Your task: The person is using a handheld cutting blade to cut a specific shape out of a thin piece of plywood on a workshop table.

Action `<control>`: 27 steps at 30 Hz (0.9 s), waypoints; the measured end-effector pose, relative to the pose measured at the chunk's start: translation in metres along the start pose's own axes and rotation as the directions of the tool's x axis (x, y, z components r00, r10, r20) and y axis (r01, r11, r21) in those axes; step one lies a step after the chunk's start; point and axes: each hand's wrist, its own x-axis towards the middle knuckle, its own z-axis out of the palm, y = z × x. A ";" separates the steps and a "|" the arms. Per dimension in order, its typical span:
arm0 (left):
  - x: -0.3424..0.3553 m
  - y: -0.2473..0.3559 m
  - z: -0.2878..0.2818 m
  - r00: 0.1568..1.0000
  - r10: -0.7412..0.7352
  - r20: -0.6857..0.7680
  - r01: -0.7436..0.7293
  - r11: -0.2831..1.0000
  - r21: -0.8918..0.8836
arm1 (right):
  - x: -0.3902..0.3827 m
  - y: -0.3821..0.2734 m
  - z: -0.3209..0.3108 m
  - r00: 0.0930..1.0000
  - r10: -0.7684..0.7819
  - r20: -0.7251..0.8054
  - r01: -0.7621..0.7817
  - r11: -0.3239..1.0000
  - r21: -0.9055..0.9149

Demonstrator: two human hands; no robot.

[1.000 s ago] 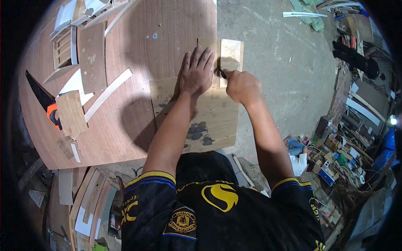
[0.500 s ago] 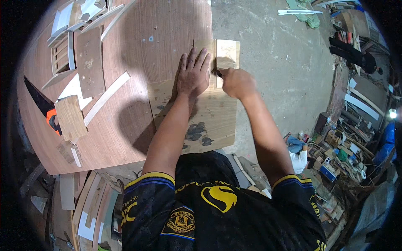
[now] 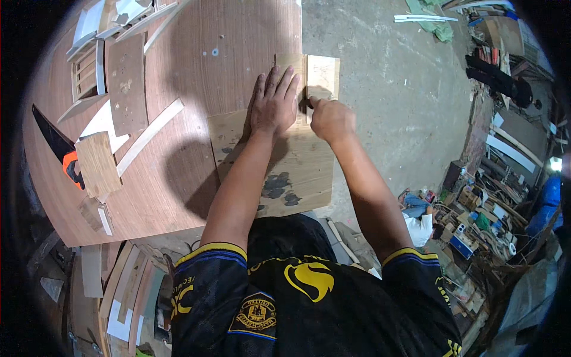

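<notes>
In the closed right hand (image 3: 333, 120), a dark tool (image 3: 310, 103) is gripped, mostly hidden, its kind unclear, at the left edge of a pale strip (image 3: 323, 70). The left hand (image 3: 273, 108) is laid flat alongside, fingers slightly spread. On the tabletop (image 3: 238, 53), the stained board (image 3: 306, 169) is partly hidden by the left forearm (image 3: 241, 184). Farther left, a saw (image 3: 52, 135) is overlapped by a panel (image 3: 99, 163).

stained wooden board (image 3: 309, 157), scuffed concrete floor (image 3: 392, 119)
</notes>
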 end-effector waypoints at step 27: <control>0.000 0.000 0.000 1.000 -0.014 0.014 0.016 0.993 -0.121 | 0.001 0.004 -0.003 0.992 -0.082 0.094 0.088 0.994 -0.061</control>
